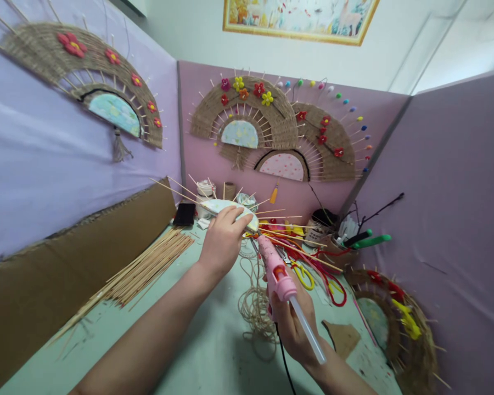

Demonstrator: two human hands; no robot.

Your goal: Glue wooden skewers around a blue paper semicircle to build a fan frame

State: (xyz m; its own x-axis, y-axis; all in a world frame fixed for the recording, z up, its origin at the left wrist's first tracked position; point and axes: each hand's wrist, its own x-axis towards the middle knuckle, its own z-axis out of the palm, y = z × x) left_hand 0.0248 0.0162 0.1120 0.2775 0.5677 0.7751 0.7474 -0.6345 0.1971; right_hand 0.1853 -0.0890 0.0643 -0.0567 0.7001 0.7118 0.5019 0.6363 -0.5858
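Observation:
My left hand grips a pale, patterned half-round fan base, its fingers laid over the top. Thin wooden sticks fan outward from the base on both sides. In my right hand is a pink hot glue gun, with a clear glue stick protruding from its back. The gun's nozzle points at the right end of the base; whether it touches is too small to tell. A black cord hangs below the gun. My left thumb and the underside of the base are hidden.
A bundle of sticks lies left beside a cardboard strip. Loose twine, yellow-handled scissors and red cords lie around the glue gun. Pots of tools stand right. Finished woven fans hang on the panels.

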